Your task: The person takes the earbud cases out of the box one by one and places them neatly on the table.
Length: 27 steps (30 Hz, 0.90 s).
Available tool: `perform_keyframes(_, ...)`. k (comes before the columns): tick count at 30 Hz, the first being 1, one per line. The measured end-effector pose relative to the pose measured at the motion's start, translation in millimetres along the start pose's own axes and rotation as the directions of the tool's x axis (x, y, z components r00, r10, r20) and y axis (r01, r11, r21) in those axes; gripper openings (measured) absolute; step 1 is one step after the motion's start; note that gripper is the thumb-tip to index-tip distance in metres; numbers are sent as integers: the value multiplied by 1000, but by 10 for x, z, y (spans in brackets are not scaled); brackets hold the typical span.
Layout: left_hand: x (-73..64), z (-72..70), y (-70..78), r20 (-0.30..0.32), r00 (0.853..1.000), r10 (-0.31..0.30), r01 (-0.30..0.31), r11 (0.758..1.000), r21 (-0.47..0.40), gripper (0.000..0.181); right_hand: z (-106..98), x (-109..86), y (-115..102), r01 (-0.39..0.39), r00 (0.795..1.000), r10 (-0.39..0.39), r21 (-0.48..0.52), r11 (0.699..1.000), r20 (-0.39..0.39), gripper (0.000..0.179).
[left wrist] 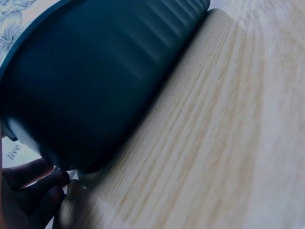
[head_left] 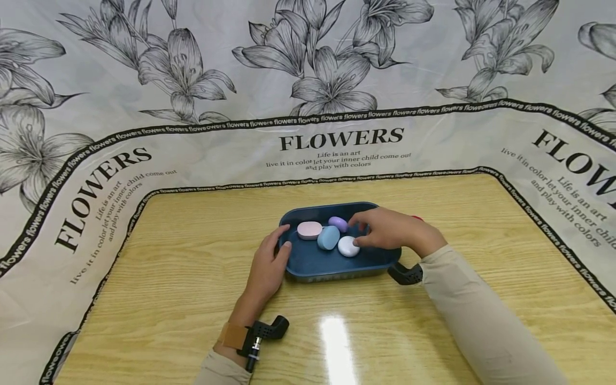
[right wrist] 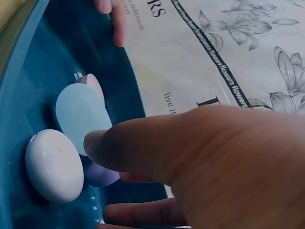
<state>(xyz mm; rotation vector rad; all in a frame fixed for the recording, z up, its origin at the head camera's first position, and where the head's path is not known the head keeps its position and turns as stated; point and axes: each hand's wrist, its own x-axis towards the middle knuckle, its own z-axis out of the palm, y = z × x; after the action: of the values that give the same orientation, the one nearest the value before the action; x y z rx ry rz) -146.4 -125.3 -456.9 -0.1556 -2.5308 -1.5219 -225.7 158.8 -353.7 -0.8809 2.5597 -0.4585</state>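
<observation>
A dark blue basin (head_left: 313, 266) stands on the table. My left hand (head_left: 268, 264) holds its left end, thumb at the rim and several fingers (left wrist: 40, 188) against the outer wall. Inside lie a smooth white rounded piece (head_left: 348, 246), a light blue oval one (head_left: 328, 238), a pale pink oblong one (head_left: 309, 230) and a purple one (head_left: 338, 223). My right hand (head_left: 387, 229) reaches over the basin's right side with thumb and fingers apart. In the right wrist view its thumb (right wrist: 102, 148) overlaps the light blue piece, beside the white one.
The wood-grain table (head_left: 192, 267) extends around the basin. A flower-printed sheet (head_left: 341, 149) rises behind it and at both sides. Something red (head_left: 417, 218) shows partly behind my right wrist. Black camera mounts (head_left: 276, 327) sit at both wrists.
</observation>
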Motion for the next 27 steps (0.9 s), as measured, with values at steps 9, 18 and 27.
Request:
perform_keyframes(9, 3, 7, -9, 3, 1000, 0, 0, 1000, 2, 41, 48, 84, -26, -27, 997, 29, -32, 999, 69, 48)
perform_keyframes(18, -5, 9, -18, 1, 1000, -2, 2, 1000, -2, 41, 102, 149, -81, -19, 996, 26, -75, 997, 89, 40)
perform_keyframes(27, 8, 8, -19, -3, 1000, 0, 0, 1000, -2, 42, 96, 201, -114, -29, 996, 38, -114, 993, 82, 44)
